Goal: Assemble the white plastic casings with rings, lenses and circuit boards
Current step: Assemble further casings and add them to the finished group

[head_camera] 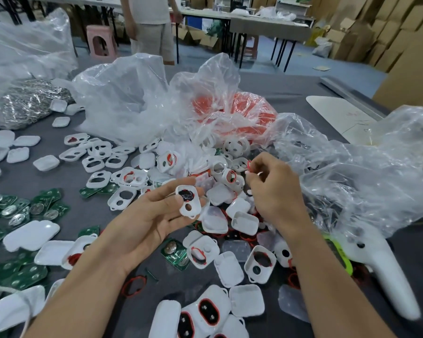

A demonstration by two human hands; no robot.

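White casing [189, 201], a dark piece in its larger hole, is held in the curled fingers [166, 191] of the left hand [147, 220]. The right hand [271, 189] pinches a red ring [249, 165] nearby. Below, a heap of casings [244, 223] and green circuit boards [27, 272] cover the table [22, 181].

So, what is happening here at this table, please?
A person is assembling small parts by hand. The left hand holds a white casing with two openings; the upper one is dark inside. The right hand pinches a small red ring up and to the side of it, not yet on the casing. Loose casings, green circuit boards and clear bags lie around on the grey table.
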